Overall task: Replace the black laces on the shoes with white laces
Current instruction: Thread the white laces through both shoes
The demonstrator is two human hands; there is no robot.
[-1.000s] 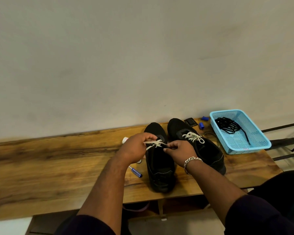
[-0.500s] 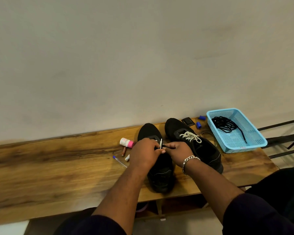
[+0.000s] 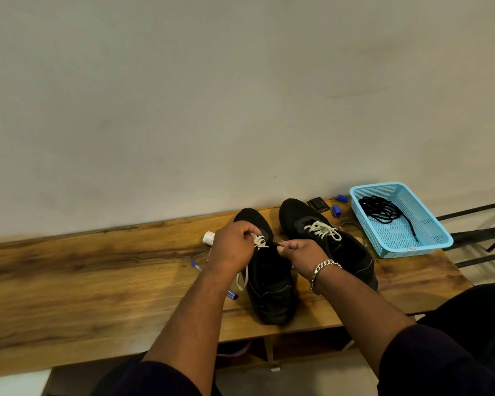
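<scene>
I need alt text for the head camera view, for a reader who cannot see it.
Both hands, left hand and right hand, pinch the white lace on the left black shoe; the right shoe is laced white. Black laces lie in a blue basket.

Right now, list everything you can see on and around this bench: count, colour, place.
shoes: 2, black; left shoe under the hands, right shoe beside it, on the bench.
white laces: 2; one tied on the right shoe, one being worked on the left shoe.
black laces: a bundle, inside the basket.
basket: 1, light blue, bench's right end.
pen: 1, blue, left of the shoes.
small bottle: 1, white, behind the left hand.
blue caps: 2, by the wall.
black flat item: 1, by the wall.
bench: 1, wood.
left hand: fingers pinch the lace.
right hand: fingers pinch the lace; silver bracelet.
</scene>
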